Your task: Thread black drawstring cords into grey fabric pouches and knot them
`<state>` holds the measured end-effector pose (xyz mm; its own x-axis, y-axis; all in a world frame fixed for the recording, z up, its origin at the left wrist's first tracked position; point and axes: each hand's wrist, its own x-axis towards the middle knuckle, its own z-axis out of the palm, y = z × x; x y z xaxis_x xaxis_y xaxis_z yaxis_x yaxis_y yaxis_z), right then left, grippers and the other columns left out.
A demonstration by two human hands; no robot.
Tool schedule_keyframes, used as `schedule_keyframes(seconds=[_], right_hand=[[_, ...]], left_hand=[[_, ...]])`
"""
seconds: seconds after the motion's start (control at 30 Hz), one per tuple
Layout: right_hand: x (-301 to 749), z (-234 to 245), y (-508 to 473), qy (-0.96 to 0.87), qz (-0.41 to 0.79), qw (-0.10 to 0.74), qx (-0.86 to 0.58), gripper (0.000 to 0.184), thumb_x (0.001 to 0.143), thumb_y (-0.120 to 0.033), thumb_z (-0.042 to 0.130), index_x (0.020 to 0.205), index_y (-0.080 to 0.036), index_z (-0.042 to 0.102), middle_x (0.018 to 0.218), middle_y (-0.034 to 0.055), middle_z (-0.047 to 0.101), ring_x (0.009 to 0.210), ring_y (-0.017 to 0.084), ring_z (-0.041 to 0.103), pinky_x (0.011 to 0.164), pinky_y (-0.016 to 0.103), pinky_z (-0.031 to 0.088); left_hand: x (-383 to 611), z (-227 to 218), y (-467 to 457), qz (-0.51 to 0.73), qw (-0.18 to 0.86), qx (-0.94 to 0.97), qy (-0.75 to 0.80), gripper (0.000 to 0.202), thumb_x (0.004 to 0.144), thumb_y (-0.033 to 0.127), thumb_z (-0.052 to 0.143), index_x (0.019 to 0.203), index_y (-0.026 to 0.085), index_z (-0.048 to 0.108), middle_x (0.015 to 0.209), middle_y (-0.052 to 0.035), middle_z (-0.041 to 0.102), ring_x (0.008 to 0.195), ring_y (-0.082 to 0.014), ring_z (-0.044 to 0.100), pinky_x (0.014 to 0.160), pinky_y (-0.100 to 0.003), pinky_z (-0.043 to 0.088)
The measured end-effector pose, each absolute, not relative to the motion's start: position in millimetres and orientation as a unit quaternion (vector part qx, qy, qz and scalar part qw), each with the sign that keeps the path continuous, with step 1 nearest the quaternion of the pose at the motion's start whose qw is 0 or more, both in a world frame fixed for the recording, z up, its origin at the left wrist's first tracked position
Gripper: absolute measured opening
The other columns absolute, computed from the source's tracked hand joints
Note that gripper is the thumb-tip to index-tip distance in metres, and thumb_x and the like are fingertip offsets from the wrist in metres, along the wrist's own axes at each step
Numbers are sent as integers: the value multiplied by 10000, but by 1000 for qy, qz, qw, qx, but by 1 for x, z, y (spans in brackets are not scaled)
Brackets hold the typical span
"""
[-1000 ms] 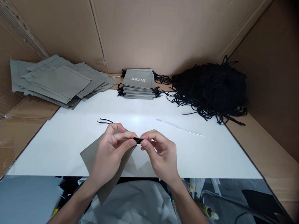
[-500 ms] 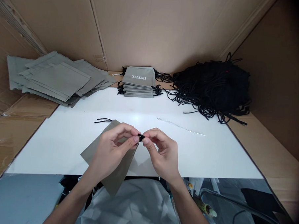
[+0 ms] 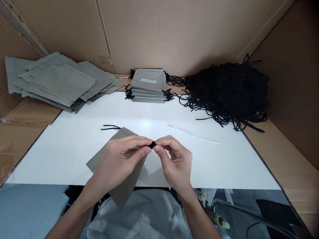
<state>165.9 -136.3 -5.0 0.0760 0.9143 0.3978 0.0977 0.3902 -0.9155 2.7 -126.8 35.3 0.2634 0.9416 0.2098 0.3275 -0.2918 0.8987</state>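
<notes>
Between my two hands is a small bunched piece of black cord (image 3: pixel 152 145). My left hand (image 3: pixel 123 155) pinches it from one side, thumb against fingertips. From the other side my right hand (image 3: pixel 172 158) pinches it as well. Under my left hand lies a grey-green drawstring pouch (image 3: pixel 102 154), slanted, its lower corner hanging past the table's front edge. Two black cord ends (image 3: pixel 110 127) stick out at its far corner. My fingers cover most of the cord, so its exact shape is hidden.
Flat grey pouches (image 3: pixel 60 81) are heaped at the back left. A neat stack of corded pouches (image 3: pixel 147 84) marked INTEX stands at the back centre. Black cords (image 3: pixel 226 90) pile up at the back right. A thin twisted wire (image 3: pixel 193 134) lies on the white table (image 3: pixel 221 164). Cardboard walls surround it.
The black cord has been drawn into a smaller, tighter bunch. My left fingers have straightened and shifted slightly right; both hands still pinch the cord.
</notes>
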Motion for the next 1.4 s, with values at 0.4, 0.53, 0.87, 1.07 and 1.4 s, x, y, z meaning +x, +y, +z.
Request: schedule_keyframes(seconds=[0.4,0.53,0.87,1.07,1.4], right_hand=[[159,-6,-138,-544,398,614,-411,51,913,-242,659,883,-213,689,831,32,677,782,168,633,695,314,529],[159,-6,-138,-548,419,604,-400,42,919,-225,647,906,-213,686,864,34,679,818,168,635,734,316,527],[163,-8,-131,-655,388,528,-377,125,921,-268,673,1045,-262,684,1067,41,712,1048,209,634,942,404,516],[169,-8,-126,-682,371,528,-345,64,911,-275,688,858,-263,724,906,20,731,1049,219,634,916,408,535],[183,5,-125,-676,407,499,-357,44,872,-272,733,830,-262,743,882,9,709,956,186,647,864,346,533]], left_hand=[[8,29,-127,488,317,664,470,55,828,210,763,824,262,782,853,8,774,763,-174,711,666,-264,562],[7,25,-129,473,328,668,471,74,885,214,700,873,259,757,891,8,762,802,-166,696,698,-263,548],[4,23,-125,474,392,659,433,104,923,220,637,837,237,692,1010,-47,620,1001,-204,584,895,-306,454],[-2,24,-123,452,522,605,397,127,919,247,654,795,238,682,990,-45,592,998,-188,567,886,-270,446],[-6,35,-124,416,566,578,415,172,983,359,556,894,233,634,944,-40,588,897,-167,550,763,-248,451]])
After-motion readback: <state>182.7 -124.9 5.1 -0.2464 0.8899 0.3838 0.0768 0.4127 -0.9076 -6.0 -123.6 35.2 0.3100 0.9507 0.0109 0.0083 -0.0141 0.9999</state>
